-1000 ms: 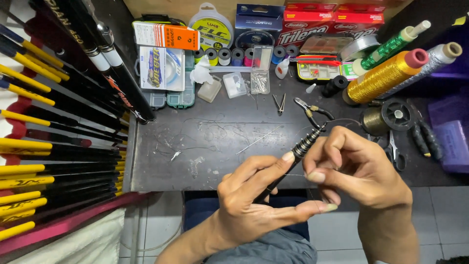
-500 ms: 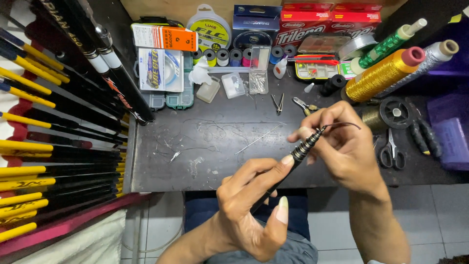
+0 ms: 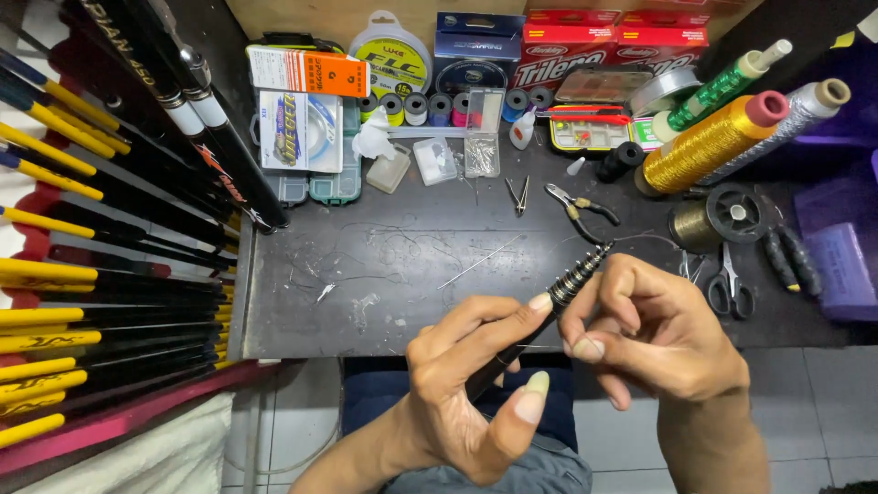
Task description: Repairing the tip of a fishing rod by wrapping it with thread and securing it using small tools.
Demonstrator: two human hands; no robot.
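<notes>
- Left hand (image 3: 466, 393) holds a slim black rod section (image 3: 540, 316) from below.
- Right hand (image 3: 654, 338) pinches its ringed tip.
- Pliers (image 3: 581, 209) and scissors (image 3: 729, 285) lie on the dark table (image 3: 412, 265).

Counts, desk top:
- Hands: 2, left (image 3: 462, 402) and right (image 3: 654, 334), both on 1 rod tip (image 3: 572, 284).
- Large thread cones: 3, gold (image 3: 709, 142), green (image 3: 718, 87), silver (image 3: 786, 114).
- Pliers: 1 (image 3: 578, 209).
- Scissors: 1 (image 3: 729, 288).
- Tweezers: 1 (image 3: 519, 194).
- Dark wire spool: 1 (image 3: 713, 220).
- Small thread spools in back row: about 7 (image 3: 416, 107), some partly hidden.
- Red boxes: 2 (image 3: 572, 41).
- Rods at left (image 3: 101, 274): too many overlapping to count.
</notes>
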